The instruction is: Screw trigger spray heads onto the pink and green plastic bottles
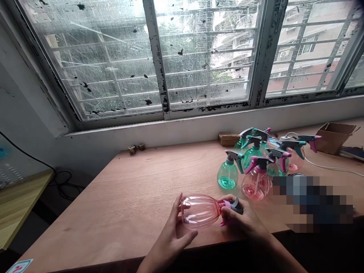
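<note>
A clear pink spray bottle lies sideways in the air over the front of the table, its base to the left and its trigger head to the right. My right hand is closed around the neck and the pink-and-grey trigger head. At the other end, my left hand loosely cups the base; its fingers reach behind the plastic and the thumb stands out below. Just beyond, a green spray bottle and another pink spray bottle stand upright on the wooden table.
Several more green and pink spray bottles cluster behind those two. A brown cardboard box and a white cable are at the back right. Two small brown items sit near the window wall. A blurred patch hides something at right.
</note>
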Tool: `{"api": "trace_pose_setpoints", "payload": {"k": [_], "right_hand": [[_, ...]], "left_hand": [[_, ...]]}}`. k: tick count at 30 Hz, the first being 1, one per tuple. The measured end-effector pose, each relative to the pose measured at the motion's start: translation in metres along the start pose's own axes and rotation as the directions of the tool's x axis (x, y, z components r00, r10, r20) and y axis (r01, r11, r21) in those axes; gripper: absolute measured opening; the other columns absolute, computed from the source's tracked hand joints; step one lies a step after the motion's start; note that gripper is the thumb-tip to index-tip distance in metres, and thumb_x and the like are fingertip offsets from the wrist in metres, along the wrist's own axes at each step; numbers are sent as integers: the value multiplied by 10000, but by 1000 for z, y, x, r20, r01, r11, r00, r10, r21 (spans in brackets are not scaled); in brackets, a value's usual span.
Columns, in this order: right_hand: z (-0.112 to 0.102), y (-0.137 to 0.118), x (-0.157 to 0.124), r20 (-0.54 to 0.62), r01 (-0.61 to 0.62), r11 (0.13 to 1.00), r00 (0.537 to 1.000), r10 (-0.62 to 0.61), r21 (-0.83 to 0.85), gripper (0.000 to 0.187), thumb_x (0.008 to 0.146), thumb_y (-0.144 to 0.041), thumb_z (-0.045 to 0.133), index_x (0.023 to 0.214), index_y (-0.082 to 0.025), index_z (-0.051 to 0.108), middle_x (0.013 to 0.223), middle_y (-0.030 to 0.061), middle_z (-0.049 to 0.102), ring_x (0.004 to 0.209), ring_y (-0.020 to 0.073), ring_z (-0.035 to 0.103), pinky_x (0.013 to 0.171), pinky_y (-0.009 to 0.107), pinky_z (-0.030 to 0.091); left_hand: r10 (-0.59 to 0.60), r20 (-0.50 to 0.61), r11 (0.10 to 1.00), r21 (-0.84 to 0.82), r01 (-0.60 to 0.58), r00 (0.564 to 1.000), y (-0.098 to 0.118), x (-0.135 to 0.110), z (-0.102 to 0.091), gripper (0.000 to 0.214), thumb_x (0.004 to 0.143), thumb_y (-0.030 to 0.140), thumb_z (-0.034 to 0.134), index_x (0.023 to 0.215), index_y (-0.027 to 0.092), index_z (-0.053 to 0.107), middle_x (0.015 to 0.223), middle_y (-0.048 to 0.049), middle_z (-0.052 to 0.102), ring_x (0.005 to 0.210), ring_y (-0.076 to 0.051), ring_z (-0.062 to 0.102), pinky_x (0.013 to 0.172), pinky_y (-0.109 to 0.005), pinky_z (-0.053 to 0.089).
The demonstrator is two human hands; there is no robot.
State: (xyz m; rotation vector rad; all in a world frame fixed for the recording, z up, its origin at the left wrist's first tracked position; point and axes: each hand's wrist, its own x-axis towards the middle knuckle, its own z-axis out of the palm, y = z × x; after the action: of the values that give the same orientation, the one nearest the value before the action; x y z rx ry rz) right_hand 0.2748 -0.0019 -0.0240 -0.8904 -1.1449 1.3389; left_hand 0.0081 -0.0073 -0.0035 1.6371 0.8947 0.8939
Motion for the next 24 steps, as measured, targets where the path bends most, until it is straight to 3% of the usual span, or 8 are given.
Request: {"api": "trace_pose_setpoints", "payload": {"k": [5, 11, 18, 24], "right_hand": [[0, 0, 0, 2, 9, 1000, 1000, -9, -17, 406, 751, -467, 834, 950, -150, 676, 687, 2, 660, 586, 147, 624, 589, 274, 579], [1, -3, -1, 8, -3, 1000, 1000, 3, -18, 403, 749, -472, 833, 943, -153, 680, 681, 0, 665, 578, 154, 635, 584, 274, 578], [1, -2, -1, 4, -2, 1000, 1000, 2, 6, 408, 748, -471, 835, 952, -156, 674, 680, -2, 666, 581, 154, 630, 606, 298, 596], [2, -3, 0, -7, -10, 1000, 1000, 10, -23, 445, 723, -511, 838, 942, -159, 676, 678, -1, 668, 582, 158, 630, 587, 280, 577]], "left_hand": [[-31, -16, 999, -10, 31, 999, 1, 1, 0, 1028, 812, 357, 789, 1582, 328, 109, 1649, -89, 238, 1468, -322, 306, 1196, -442, 301], [-77, -12, 994, -76, 76, 997, -1, 1, 0, 939, 879, 427, 700, 1588, 289, 100, 1679, -90, 139, 1488, -315, 274, 1213, -451, 271], [-6, -16, 1000, -24, 6, 1000, -2, 0, 2, 929, 888, 368, 708, 1579, 334, 89, 1534, -124, 430, 1377, -294, 463, 1180, -471, 310], [-28, -21, 1000, -8, 28, 999, 3, 0, 2, 989, 841, 371, 759, 1573, 312, 97, 1493, -143, 458, 1326, -291, 500, 1163, -453, 312]]}}
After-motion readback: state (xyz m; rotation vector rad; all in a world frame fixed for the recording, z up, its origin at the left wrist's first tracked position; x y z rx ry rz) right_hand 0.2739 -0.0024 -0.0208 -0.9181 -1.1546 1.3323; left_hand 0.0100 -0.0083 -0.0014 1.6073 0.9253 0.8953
